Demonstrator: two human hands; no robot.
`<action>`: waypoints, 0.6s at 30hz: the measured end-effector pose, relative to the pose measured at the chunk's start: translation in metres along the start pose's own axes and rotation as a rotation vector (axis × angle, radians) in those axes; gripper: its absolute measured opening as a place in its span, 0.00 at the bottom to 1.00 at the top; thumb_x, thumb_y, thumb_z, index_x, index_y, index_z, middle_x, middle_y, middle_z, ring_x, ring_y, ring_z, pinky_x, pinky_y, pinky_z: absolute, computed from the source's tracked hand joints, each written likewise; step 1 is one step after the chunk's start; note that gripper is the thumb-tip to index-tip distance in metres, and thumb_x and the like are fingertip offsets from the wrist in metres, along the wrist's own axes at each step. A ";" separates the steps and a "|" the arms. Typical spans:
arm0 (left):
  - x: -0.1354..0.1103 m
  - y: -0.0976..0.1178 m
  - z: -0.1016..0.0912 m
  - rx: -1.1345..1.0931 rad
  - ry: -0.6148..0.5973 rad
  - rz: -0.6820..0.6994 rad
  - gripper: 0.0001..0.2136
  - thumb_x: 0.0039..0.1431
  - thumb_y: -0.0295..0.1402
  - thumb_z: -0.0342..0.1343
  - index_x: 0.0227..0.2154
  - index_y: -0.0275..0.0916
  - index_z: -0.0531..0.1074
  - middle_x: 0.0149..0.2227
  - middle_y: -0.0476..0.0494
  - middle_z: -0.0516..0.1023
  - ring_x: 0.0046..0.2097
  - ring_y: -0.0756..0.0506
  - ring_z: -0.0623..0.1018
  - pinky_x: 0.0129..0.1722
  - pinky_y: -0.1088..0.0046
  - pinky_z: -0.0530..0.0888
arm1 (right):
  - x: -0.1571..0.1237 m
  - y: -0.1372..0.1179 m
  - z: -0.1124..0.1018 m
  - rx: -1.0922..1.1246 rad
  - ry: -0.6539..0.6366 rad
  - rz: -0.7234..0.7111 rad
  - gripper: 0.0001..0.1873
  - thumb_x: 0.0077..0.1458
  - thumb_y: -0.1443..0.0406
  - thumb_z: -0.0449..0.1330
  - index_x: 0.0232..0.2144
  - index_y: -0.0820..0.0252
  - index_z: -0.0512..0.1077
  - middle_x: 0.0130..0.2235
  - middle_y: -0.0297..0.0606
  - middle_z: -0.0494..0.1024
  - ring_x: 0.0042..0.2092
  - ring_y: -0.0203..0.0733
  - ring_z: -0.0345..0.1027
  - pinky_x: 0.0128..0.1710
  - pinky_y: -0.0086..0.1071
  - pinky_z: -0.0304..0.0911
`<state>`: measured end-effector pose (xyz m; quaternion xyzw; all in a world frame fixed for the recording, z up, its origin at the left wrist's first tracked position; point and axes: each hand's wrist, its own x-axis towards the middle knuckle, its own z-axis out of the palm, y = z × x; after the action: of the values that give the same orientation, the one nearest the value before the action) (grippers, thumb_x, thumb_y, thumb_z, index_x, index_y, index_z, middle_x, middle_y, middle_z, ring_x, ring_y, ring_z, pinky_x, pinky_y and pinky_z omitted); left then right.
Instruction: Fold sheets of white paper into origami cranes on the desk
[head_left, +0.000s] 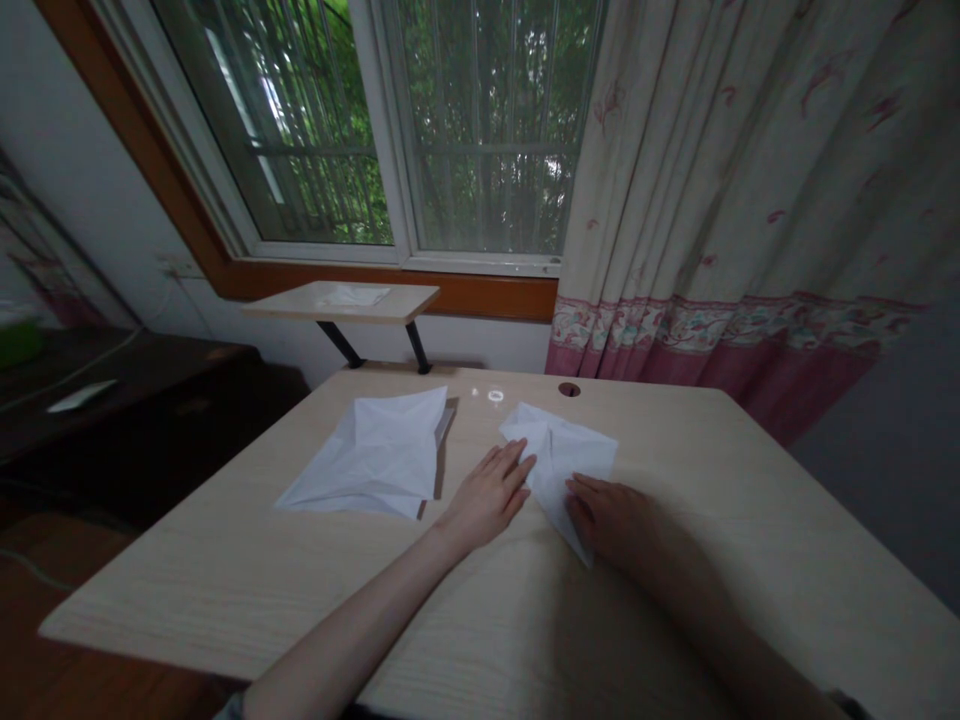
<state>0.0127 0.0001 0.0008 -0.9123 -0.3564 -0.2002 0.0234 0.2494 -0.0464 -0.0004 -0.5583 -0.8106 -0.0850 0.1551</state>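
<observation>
A folded sheet of white paper (559, 447) lies on the table in front of me, wide at the far side and tapering to a point towards me. On its left edge rests my left hand (489, 497), fingers stretched and slightly spread, fingertips on the paper. My right hand (611, 515) lies over the paper's right edge, its fingers reaching left across the sheet and pressing on it. Part of that edge is hidden under the right hand. Further left sits another creased, folded white paper (382, 445), with layers lifting at its right side; neither hand touches it.
The pale wooden table (300, 590) has a round cable hole (569, 390) near its back edge. A small raised shelf (300, 300) at the back left bears a white sheet (356, 296). Behind are a window (405, 200) and a curtain (720, 200); a dark low desk (180, 385) stands left.
</observation>
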 end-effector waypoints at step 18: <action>0.000 0.004 -0.009 -0.161 -0.005 -0.032 0.18 0.61 0.32 0.56 0.54 0.37 0.65 0.67 0.32 0.55 0.67 0.37 0.59 0.64 0.54 0.63 | 0.000 0.007 0.013 0.298 -0.021 -0.216 0.26 0.52 0.78 0.53 0.49 0.54 0.76 0.51 0.41 0.78 0.53 0.45 0.69 0.55 0.43 0.66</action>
<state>0.0117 -0.0048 0.0095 -0.9059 -0.3539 -0.2262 -0.0543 0.2541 -0.0396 -0.0131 -0.4398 -0.8709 0.0259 0.2175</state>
